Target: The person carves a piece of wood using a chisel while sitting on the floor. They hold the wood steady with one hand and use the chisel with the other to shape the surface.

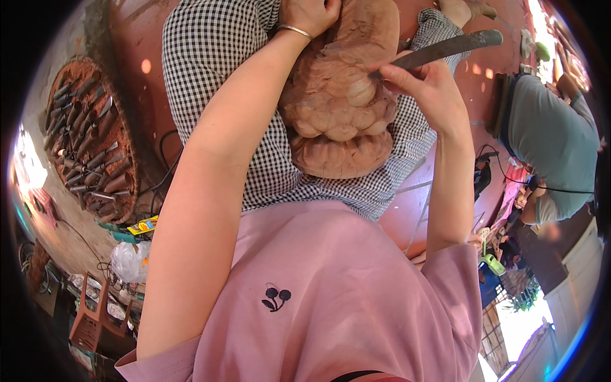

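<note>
A reddish-brown wood carving [344, 118] lies between my legs, its surface cut into rounded, overlapping lobes with a smoother block at the far end. My right hand [426, 86] is closed around a long, dark, flat tool [455, 48] with a rounded outer end. The tool's narrow inner end meets the carving's right side, close to my thumb. At the upper edge, beside the carving's far part, is my left hand [312, 14], a bracelet on its wrist. Its fingers look curled, but the frame cuts part of them off, and whatever they hold is hidden.
A round, shallow basket [137, 159] of several carving tools [83, 130] stands on the left. Below it are a clear plastic bag [130, 261] and an upturned brown stool [98, 315]. Another person in a grey-green shirt [550, 130] sits at right, beside a cable.
</note>
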`<control>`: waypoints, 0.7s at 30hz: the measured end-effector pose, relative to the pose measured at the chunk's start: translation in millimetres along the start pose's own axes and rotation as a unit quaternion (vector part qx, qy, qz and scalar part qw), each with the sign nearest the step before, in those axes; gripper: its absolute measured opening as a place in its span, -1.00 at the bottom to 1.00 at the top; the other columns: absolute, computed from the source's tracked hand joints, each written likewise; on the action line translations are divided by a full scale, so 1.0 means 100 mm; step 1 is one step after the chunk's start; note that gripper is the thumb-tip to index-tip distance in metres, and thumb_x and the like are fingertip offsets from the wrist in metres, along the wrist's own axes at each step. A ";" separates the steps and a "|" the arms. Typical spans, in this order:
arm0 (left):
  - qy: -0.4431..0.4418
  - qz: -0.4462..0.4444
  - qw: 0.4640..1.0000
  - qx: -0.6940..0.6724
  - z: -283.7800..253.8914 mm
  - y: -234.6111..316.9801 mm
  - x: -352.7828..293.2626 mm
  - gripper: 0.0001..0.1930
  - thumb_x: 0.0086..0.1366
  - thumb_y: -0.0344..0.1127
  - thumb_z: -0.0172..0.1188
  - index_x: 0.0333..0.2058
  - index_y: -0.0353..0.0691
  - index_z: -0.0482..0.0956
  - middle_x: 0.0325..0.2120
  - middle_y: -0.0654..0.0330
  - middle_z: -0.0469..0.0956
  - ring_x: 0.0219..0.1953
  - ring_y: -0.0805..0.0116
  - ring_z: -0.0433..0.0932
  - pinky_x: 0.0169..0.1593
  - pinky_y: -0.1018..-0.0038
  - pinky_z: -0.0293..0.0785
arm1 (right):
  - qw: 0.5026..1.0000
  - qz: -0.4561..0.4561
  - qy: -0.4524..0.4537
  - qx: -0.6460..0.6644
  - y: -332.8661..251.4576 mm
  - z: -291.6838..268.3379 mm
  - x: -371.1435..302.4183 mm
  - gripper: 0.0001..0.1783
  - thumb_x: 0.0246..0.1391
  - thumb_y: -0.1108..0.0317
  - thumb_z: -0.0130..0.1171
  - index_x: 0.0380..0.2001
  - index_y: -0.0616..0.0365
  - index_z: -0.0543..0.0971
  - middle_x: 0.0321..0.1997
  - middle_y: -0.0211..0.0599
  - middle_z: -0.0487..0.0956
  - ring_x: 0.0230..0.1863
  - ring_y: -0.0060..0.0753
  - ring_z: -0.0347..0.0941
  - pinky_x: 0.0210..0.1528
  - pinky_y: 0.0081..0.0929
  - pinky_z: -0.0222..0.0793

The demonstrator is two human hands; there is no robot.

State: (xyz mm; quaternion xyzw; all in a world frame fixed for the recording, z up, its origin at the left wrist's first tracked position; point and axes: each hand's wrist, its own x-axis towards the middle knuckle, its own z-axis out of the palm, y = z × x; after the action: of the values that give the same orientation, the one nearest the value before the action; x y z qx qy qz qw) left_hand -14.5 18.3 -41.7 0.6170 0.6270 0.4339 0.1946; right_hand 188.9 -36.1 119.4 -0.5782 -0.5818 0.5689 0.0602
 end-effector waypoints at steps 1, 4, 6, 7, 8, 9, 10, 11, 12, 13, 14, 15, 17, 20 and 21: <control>0.003 0.006 1.000 -0.002 0.00 0.01 0.00 -0.46 0.23 -0.33 0.09 0.22 -0.01 0.38 -0.36 -0.14 0.64 -0.38 -0.19 0.63 -0.31 -0.01 0.57 | 1.000 -0.007 0.012 0.005 0.05 0.01 -0.02 -0.77 0.23 0.34 0.29 -0.17 0.28 0.71 -0.20 -0.37 0.69 -0.20 -0.61 0.58 -0.15 -0.60 0.53; -0.006 -0.002 1.000 -0.010 0.01 -0.01 0.01 -0.47 0.23 -0.33 0.09 0.22 -0.01 0.39 -0.35 -0.13 0.64 -0.37 -0.18 0.63 -0.30 0.00 0.56 | 0.998 -0.039 0.043 0.014 0.05 0.06 -0.03 -0.76 0.27 0.35 0.25 -0.16 0.34 0.67 -0.21 -0.27 0.68 -0.19 -0.48 0.63 -0.08 -0.55 0.60; 0.002 0.001 1.000 -0.012 0.00 -0.02 -0.01 -0.47 0.23 -0.33 0.09 0.21 -0.01 0.40 -0.35 -0.13 0.64 -0.36 -0.18 0.63 -0.30 0.00 0.56 | 0.983 -0.078 0.126 0.112 0.02 0.20 -0.13 -0.76 0.28 0.37 0.23 -0.15 0.38 0.62 -0.22 -0.19 0.67 -0.19 -0.41 0.65 -0.09 -0.49 0.63; 0.007 0.002 1.000 -0.013 0.00 -0.02 -0.01 -0.48 0.23 -0.34 0.09 0.21 -0.01 0.40 -0.35 -0.13 0.64 -0.36 -0.18 0.63 -0.29 0.00 0.56 | 0.968 -0.098 0.167 0.160 0.02 0.27 -0.18 -0.76 0.29 0.38 0.22 -0.15 0.40 0.60 -0.22 -0.15 0.67 -0.20 -0.38 0.66 -0.09 -0.46 0.64; 0.006 0.002 1.000 -0.015 0.00 -0.01 -0.01 -0.48 0.23 -0.34 0.09 0.21 -0.02 0.40 -0.35 -0.13 0.64 -0.36 -0.19 0.63 -0.29 0.00 0.57 | 0.961 -0.115 0.217 0.127 0.06 0.33 -0.23 -0.81 0.27 0.47 0.20 -0.18 0.44 0.55 -0.19 -0.04 0.65 -0.20 -0.29 0.67 -0.10 -0.38 0.67; 0.006 0.002 1.000 -0.014 -0.01 0.00 0.00 -0.48 0.23 -0.33 0.09 0.21 -0.02 0.40 -0.35 -0.13 0.64 -0.37 -0.19 0.63 -0.29 0.00 0.57 | 0.950 -0.133 0.244 0.140 0.10 0.42 -0.30 -0.84 0.26 0.50 0.21 -0.20 0.43 0.55 -0.16 -0.03 0.65 -0.21 -0.29 0.67 -0.11 -0.38 0.67; 0.005 0.003 1.000 -0.014 -0.01 0.01 0.00 -0.48 0.23 -0.33 0.09 0.21 -0.02 0.40 -0.35 -0.13 0.64 -0.37 -0.19 0.63 -0.29 0.00 0.57 | 0.939 -0.150 0.270 0.153 0.14 0.51 -0.37 -0.87 0.24 0.53 0.22 -0.22 0.42 0.55 -0.14 -0.02 0.64 -0.22 -0.29 0.68 -0.11 -0.37 0.68; 0.006 0.006 1.000 -0.015 0.00 0.01 0.00 -0.48 0.23 -0.33 0.10 0.21 -0.03 0.40 -0.36 -0.14 0.64 -0.37 -0.19 0.63 -0.29 0.00 0.57 | 0.925 -0.167 0.299 0.167 0.19 0.61 -0.44 -0.89 0.22 0.56 0.23 -0.23 0.41 0.55 -0.12 -0.01 0.64 -0.23 -0.29 0.68 -0.11 -0.37 0.68; 0.010 0.007 1.000 -0.015 0.00 0.00 -0.01 -0.48 0.23 -0.33 0.10 0.21 -0.03 0.40 -0.36 -0.14 0.64 -0.37 -0.19 0.63 -0.29 0.00 0.57 | 0.911 -0.207 0.293 0.203 0.23 0.71 -0.48 -0.89 0.16 0.62 0.26 -0.37 0.33 0.51 -0.03 -0.05 0.61 -0.15 -0.35 0.66 -0.09 -0.51 0.63; 0.014 0.008 1.000 -0.015 0.00 -0.02 -0.01 -0.48 0.22 -0.33 0.10 0.21 -0.04 0.41 -0.36 -0.14 0.64 -0.37 -0.19 0.63 -0.30 0.00 0.57 | 0.917 -0.218 0.284 0.174 0.24 0.76 -0.49 -0.89 0.13 0.61 0.29 -0.38 0.32 0.52 -0.04 -0.06 0.62 -0.14 -0.36 0.65 -0.09 -0.49 0.62; 0.009 0.006 1.000 -0.013 0.00 -0.01 -0.01 -0.48 0.22 -0.33 0.10 0.20 -0.04 0.41 -0.37 -0.14 0.64 -0.37 -0.19 0.63 -0.30 0.00 0.57 | 0.922 -0.227 0.279 0.143 0.25 0.80 -0.51 -0.88 0.11 0.60 0.31 -0.38 0.31 0.53 -0.04 -0.07 0.62 -0.12 -0.36 0.65 -0.08 -0.47 0.61; 0.005 0.003 1.000 -0.011 -0.01 -0.01 0.00 -0.48 0.22 -0.33 0.10 0.20 -0.04 0.41 -0.37 -0.14 0.64 -0.37 -0.19 0.63 -0.30 0.00 0.57 | 0.925 -0.237 0.274 0.112 0.23 0.83 -0.54 -0.87 0.08 0.59 0.33 -0.38 0.30 0.54 -0.05 -0.07 0.63 -0.11 -0.37 0.64 -0.07 -0.45 0.60; 0.001 0.001 1.000 -0.008 -0.01 0.00 0.00 -0.48 0.22 -0.33 0.10 0.20 -0.04 0.41 -0.37 -0.14 0.64 -0.37 -0.18 0.64 -0.30 0.00 0.57 | 0.924 -0.233 0.296 -0.065 0.13 0.86 -0.57 -0.85 -0.05 0.53 0.42 -0.38 0.23 0.63 -0.04 -0.11 0.64 -0.12 -0.27 0.62 -0.06 -0.36 0.56; 0.004 0.005 1.000 -0.009 -0.01 -0.01 0.00 -0.48 0.22 -0.33 0.11 0.20 -0.05 0.41 -0.38 -0.14 0.64 -0.38 -0.18 0.64 -0.30 0.01 0.56 | 0.896 -0.260 0.304 -0.195 0.07 0.90 -0.57 -0.82 -0.10 0.48 0.44 -0.36 0.17 0.68 -0.04 -0.14 0.65 -0.14 -0.12 0.60 -0.06 -0.33 0.54; 0.007 0.008 1.000 -0.011 0.00 -0.02 0.00 -0.48 0.22 -0.33 0.11 0.20 -0.05 0.41 -0.38 -0.13 0.64 -0.38 -0.17 0.64 -0.30 0.01 0.56 | 0.897 -0.254 0.299 -0.201 0.04 0.91 -0.57 -0.82 -0.10 0.47 0.45 -0.36 0.18 0.68 -0.03 -0.14 0.65 -0.14 -0.14 0.60 -0.07 -0.33 0.54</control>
State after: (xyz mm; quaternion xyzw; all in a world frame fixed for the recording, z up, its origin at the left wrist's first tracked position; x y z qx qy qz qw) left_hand -15.5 18.4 -43.7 0.6170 0.6186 0.4466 0.1928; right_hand 143.6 -134.2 118.4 -0.5530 -0.7657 0.2054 0.2563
